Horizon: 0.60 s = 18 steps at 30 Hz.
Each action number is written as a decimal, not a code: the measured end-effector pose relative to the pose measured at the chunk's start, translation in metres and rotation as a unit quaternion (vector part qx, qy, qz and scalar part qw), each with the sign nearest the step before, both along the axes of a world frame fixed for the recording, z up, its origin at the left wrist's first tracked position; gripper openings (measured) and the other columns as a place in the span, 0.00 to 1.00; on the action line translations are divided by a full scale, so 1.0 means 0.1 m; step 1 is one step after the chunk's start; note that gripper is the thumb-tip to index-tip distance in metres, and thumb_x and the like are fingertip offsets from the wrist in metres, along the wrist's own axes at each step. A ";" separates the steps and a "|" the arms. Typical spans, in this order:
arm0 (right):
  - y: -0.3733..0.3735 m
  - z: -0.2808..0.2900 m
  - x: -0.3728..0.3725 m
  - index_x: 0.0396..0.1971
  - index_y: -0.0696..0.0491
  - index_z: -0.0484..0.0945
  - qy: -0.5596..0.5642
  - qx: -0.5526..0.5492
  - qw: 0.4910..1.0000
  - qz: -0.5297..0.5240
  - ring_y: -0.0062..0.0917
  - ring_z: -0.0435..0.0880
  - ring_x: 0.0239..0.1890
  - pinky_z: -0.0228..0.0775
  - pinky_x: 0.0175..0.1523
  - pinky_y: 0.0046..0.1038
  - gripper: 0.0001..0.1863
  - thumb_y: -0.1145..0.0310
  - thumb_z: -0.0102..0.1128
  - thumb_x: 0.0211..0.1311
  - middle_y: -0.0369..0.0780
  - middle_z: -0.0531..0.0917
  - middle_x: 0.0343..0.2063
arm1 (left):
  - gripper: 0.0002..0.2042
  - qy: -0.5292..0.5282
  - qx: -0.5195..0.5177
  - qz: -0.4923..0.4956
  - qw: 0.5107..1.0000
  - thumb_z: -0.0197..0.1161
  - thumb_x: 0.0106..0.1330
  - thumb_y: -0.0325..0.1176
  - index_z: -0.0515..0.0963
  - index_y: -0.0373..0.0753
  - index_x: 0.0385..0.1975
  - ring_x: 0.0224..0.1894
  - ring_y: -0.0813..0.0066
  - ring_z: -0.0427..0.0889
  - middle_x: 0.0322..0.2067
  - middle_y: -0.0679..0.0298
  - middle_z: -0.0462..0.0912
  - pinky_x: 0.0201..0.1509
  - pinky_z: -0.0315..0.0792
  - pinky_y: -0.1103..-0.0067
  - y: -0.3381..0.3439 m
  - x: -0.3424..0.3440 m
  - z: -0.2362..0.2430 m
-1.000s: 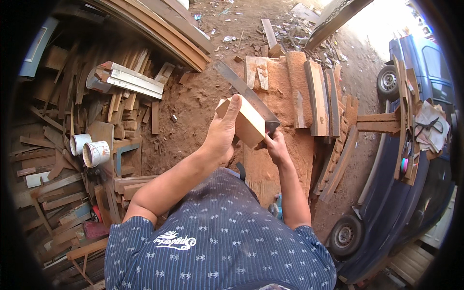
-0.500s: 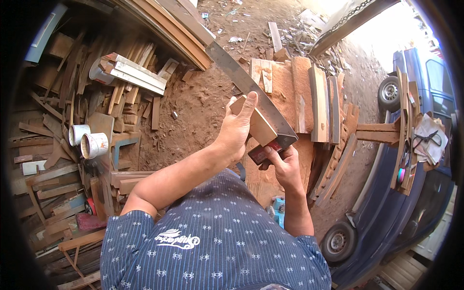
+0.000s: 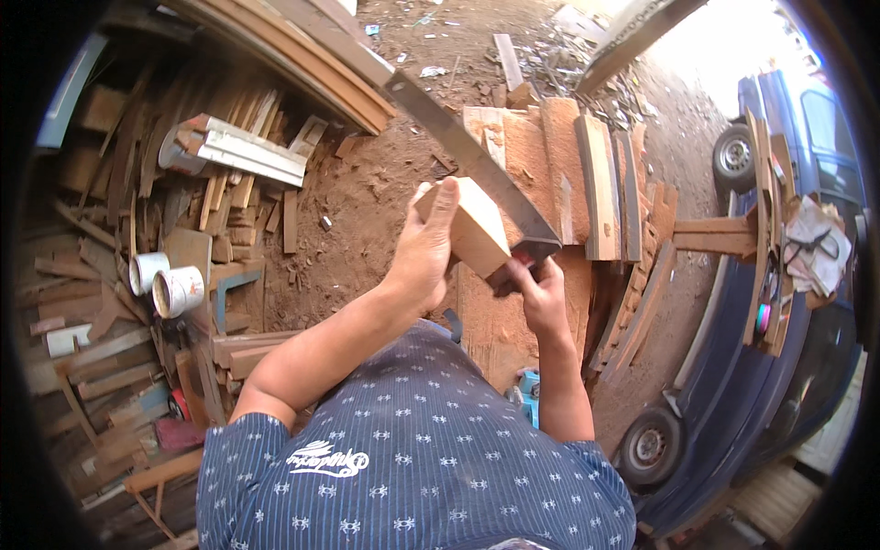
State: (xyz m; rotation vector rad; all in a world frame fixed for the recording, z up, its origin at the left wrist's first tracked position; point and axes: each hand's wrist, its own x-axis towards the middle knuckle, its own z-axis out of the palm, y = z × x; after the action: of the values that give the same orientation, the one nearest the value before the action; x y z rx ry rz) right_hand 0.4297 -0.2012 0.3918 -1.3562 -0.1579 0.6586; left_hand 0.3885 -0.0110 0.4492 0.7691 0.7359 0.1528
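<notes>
My left hand [image 3: 423, 252] is closed round a pale wooden block [image 3: 477, 227], its thumb lying along the near upper edge. The block is tilted, with a broad face turned up. My right hand [image 3: 547, 298] grips the dark and red handle of a try square, whose long steel blade [image 3: 472, 158] slants away toward the upper left. The block's right end meets the handle near my right fingers. Whether its far side touches the blade, I cannot tell. Some fingers of both hands are hidden behind the block and the handle.
A sawdust-covered wooden bench [image 3: 522, 321] stands below my hands, with boards [image 3: 600, 197] along its right. Scrap wood and white buckets [image 3: 178, 291] crowd the left. Long planks [image 3: 302, 55] project from the upper left. A blue vehicle [image 3: 733, 385] is at right.
The wooden block has been turned in my left hand, so a broader face shows. Both hands have moved slightly left in the picture, while the try square stays in my right hand.
</notes>
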 end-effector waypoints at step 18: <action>0.23 -3.00 1.22 0.47 0.58 0.80 0.155 -0.187 0.970 0.034 0.26 0.86 0.28 0.86 0.34 0.34 0.12 0.68 0.64 0.69 0.42 0.86 0.35 | 0.38 0.012 0.089 -0.041 0.995 0.54 0.69 0.68 0.72 0.35 0.57 0.56 0.65 0.81 0.51 0.54 0.80 0.61 0.77 0.67 0.84 0.00 0.03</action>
State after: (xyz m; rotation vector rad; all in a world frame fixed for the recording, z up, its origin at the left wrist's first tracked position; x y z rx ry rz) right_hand 0.5522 -0.1784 0.0917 -1.5908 0.1810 0.9840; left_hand 0.3888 0.0729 0.4520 0.9706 0.7190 0.1361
